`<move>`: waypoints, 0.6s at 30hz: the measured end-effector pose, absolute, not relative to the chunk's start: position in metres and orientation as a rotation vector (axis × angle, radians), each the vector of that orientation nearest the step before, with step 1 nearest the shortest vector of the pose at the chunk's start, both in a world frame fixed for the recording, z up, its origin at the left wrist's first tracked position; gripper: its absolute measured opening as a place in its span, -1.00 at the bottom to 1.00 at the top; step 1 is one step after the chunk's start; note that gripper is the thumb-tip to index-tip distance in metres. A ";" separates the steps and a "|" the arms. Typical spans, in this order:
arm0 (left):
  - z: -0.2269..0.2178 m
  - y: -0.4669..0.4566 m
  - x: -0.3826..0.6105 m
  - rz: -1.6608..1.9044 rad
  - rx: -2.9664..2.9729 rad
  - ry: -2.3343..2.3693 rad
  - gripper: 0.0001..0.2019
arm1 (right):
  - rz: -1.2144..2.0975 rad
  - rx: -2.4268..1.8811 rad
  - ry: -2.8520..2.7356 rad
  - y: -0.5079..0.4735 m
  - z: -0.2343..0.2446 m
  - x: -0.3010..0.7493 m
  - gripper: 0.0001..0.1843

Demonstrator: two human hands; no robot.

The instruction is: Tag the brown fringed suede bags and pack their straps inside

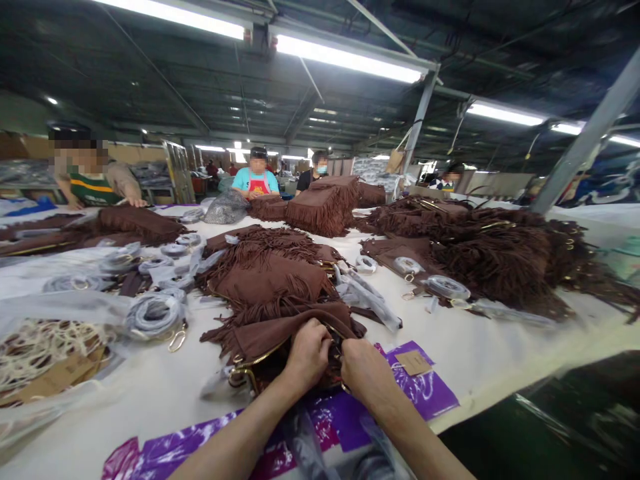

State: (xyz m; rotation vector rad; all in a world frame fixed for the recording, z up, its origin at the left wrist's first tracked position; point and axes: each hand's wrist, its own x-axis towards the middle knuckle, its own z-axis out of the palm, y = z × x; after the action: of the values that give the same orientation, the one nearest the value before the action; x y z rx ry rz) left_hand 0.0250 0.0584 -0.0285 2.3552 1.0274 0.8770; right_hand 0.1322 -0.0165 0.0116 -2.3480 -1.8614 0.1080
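A brown suede bag (273, 337) with fringe and a gold zipper lies on the white table (150, 393) right in front of me. My left hand (309, 353) is closed on the bag's open top edge by the zipper. My right hand (361, 365) pinches the same edge just to the right, fingers curled into the opening. Both hands touch each other at the bag's mouth. Behind it, more brown fringed bags (270, 267) lie stacked.
Purple plastic sheets (420, 390) and a brown paper tag (413, 363) lie under my arms. Wrapped coiled straps (153, 313) sit at left. Piles of fringed bags (500, 250) fill the right. Other people (93, 175) work across the table. The table's edge runs at right.
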 end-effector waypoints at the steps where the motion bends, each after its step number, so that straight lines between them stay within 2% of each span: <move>1: -0.030 0.058 0.026 0.895 2.337 1.023 -0.81 | 0.093 -2.369 -1.861 -0.015 0.013 0.131 -0.78; 11: -0.036 0.057 0.024 0.910 2.269 0.950 -0.83 | 0.031 -2.395 -1.912 -0.003 0.008 0.127 -0.75; 18: -0.032 0.059 0.024 0.822 2.291 0.904 -0.67 | 0.019 -2.414 -1.900 -0.004 -0.006 0.131 -0.73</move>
State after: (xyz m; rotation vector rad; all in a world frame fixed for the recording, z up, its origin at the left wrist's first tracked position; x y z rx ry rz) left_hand 0.0242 0.0592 -0.0317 2.2906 0.9044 0.8224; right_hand 0.1315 -0.0040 -0.0061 -2.4135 -1.9000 0.0191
